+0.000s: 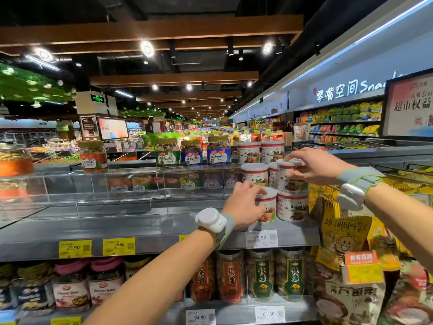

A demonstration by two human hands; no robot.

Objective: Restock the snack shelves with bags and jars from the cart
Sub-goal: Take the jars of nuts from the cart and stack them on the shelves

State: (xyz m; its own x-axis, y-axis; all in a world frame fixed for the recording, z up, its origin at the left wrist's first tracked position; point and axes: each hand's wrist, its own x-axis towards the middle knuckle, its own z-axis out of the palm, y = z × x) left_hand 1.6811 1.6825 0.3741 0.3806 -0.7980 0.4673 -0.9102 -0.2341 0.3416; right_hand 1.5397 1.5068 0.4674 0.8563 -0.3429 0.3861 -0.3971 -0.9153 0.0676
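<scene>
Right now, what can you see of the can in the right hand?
The can is a short white cylinder with a pale lid, a red band and a nut picture on its label. It stands upright atop a lower can of the same kind on the shelf. The right hand grips its lid and side.

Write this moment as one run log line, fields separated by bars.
left hand: grips lower can | right hand: holds upper can | place: shelf

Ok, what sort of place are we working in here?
A supermarket snack aisle, it seems: price tags on the shelf edge, labelled nut jars and white tins in rows, and an overhead Snack sign.
</scene>
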